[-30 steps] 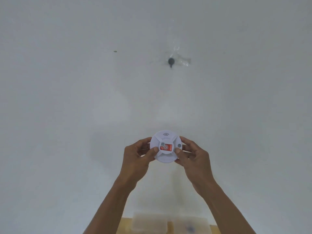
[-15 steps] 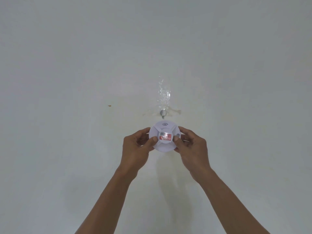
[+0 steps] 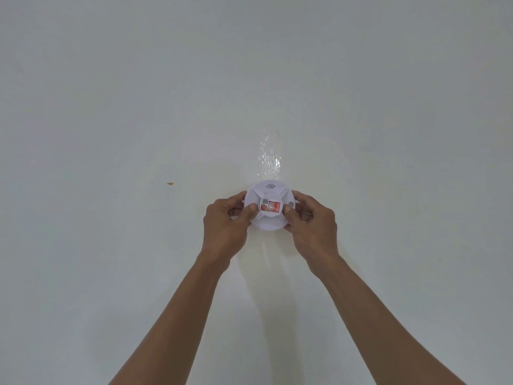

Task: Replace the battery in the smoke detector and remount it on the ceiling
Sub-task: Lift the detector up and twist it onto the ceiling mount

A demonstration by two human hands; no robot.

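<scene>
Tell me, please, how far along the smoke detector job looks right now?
Looks done: the smoke detector appears closed up, its face with the red label outward; the battery cannot be seen. In hand: the left hand and right hand grip its rim, holding it up at the ceiling just below a strip of clear tape. Left: seating it on the mount, hidden behind it, and letting go.
</scene>
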